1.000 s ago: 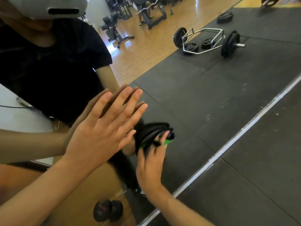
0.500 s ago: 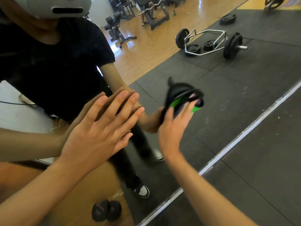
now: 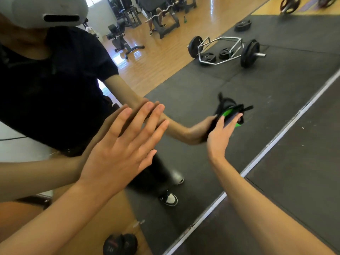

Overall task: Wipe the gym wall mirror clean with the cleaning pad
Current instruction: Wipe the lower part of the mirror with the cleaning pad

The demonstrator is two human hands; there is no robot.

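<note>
Against the mirror [image 3: 230, 85], R hand [image 3: 219, 137] presses the cleaning pad [image 3: 230, 115] w/ straight fingers right of flat, open L hand [image 3: 117, 153]; palm likely leaves fresh smudges.

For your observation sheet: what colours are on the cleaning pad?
Black with bright green, on the pad; head view, the only one.
</note>
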